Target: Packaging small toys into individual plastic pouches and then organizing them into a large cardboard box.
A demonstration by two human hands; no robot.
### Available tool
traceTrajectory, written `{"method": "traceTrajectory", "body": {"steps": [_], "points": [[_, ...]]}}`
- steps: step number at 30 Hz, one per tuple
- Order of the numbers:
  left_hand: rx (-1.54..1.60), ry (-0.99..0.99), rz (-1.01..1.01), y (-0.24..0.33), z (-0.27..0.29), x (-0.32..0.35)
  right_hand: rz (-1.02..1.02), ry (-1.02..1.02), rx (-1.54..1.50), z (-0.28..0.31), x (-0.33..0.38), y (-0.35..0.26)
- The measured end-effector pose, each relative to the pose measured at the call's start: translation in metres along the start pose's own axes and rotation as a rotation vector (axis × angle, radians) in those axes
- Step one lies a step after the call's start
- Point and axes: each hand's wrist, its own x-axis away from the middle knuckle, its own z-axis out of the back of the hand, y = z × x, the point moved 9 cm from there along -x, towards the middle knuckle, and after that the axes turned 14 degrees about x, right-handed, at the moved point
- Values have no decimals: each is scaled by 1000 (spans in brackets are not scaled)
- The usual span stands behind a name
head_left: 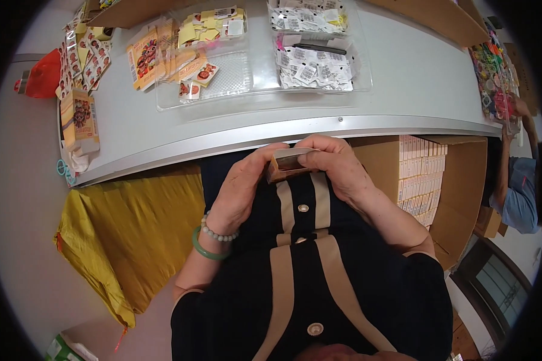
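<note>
A small cardboard box (288,162) with a pale top and brownish sides is held close to my chest, below the table's front edge. My left hand (242,185) grips its left end, with a green bangle and a white bead bracelet on the wrist. The right end is pinched by my right hand (337,165), fingers curled over the top. Both hands touch the box.
The white table (403,84) carries clear plastic trays (235,72) of yellow packets and small white tags. Printed cards (81,60) lie at its left. A cardboard carton (464,180) of stacked small boxes stands at my right, a yellow bag (132,234) at my left. Another person (518,186) sits far right.
</note>
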Motion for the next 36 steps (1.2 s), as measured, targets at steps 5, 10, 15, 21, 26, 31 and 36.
{"method": "traceTrajectory", "body": {"steps": [5, 10, 15, 21, 26, 31, 36], "points": [[-97, 107, 60, 7, -7, 1, -90, 40, -12, -4, -5, 0], [291, 60, 183, 23, -32, 3, 304, 78, 279, -10, 8, -74], [278, 137, 279, 10, -24, 12, 385, 120, 513, -14, 16, -66], [-25, 137, 179, 14, -6, 7, 431, 36, 542, -18, 10, -49], [-2, 124, 188, 4, 14, -7, 784, 11, 767, -19, 9, -73], [-39, -96, 141, 16, -8, -5, 874, -14, 1009, -20, 26, -85], [-210, -285, 124, 27, -22, -1, 551, -90, 775, -14, 16, -78]]}}
